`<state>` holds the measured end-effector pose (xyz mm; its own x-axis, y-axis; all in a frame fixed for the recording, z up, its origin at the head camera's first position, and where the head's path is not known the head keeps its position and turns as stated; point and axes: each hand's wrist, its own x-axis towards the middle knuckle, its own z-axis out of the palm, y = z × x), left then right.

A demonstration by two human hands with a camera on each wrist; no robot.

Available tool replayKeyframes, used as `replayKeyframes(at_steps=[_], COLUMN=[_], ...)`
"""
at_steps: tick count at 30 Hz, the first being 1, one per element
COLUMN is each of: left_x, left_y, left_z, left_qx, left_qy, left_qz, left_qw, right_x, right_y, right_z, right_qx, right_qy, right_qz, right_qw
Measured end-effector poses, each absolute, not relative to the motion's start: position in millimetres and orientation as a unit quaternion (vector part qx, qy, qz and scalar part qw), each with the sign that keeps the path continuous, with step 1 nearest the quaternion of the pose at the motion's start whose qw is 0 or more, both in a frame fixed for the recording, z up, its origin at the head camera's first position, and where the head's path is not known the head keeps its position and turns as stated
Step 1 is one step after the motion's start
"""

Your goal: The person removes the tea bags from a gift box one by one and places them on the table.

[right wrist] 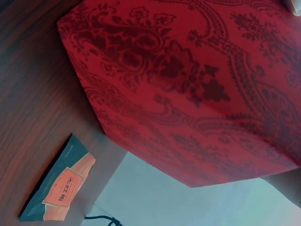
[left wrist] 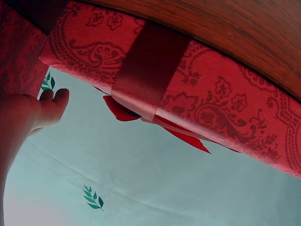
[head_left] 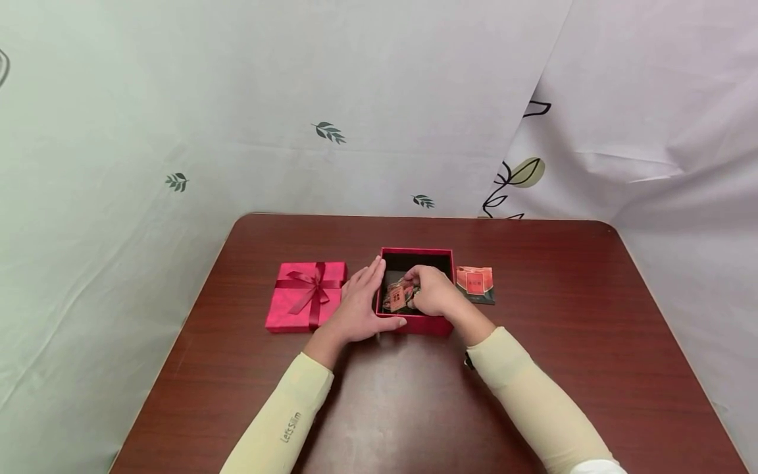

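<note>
A red gift box [head_left: 423, 324] stands uncovered on the table, its inside dark. My left hand [head_left: 359, 306] rests against its left wall with straight fingers, the thumb lying along the front edge. Over the right rim, my right hand [head_left: 437, 291] reaches into the box and pinches a small orange-and-dark sachet [head_left: 397, 299] between curled fingers and thumb; the fingertips are partly hidden. A second sachet [head_left: 476, 283] lies flat on the table just right of the box, also visible in the right wrist view beside the box's patterned wall [right wrist: 188, 89].
Left of the box lies its red lid [head_left: 290, 309] with a ribbon bow [head_left: 314, 288], close beside my left hand. The brown wooden table [head_left: 562, 342] has rounded far corners. Behind it hangs a pale curtain [head_left: 379, 99] with leaf prints.
</note>
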<state>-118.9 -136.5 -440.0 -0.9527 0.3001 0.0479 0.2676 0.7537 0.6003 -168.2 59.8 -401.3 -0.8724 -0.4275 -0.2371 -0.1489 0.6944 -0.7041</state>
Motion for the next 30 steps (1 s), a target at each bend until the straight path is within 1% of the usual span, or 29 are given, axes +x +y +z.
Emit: replayKeyframes(at_steps=[6,12,30], left_x=[-119.6,-119.5,-117.7], left_y=[-135.0,-133.0,-135.6], left_z=[-439.5,-438.4,-438.1], left_qx=[0.156,0.157,0.142], left_qy=[0.937,0.938,0.938], left_qz=[0.313,0.309,0.315], left_qw=[0.021,0.027,0.034], right_x=[-168.2,-168.9,-163.3], right_y=[57.5,56.8,65.8], right_z=[-402.3,-407.1,-397.4], right_qx=[-0.15,-0.146,-0.132], right_qy=[0.893,0.892,0.877], right_qz=[-0.37,-0.37,-0.425], right_qw=[0.205,0.213,0.182])
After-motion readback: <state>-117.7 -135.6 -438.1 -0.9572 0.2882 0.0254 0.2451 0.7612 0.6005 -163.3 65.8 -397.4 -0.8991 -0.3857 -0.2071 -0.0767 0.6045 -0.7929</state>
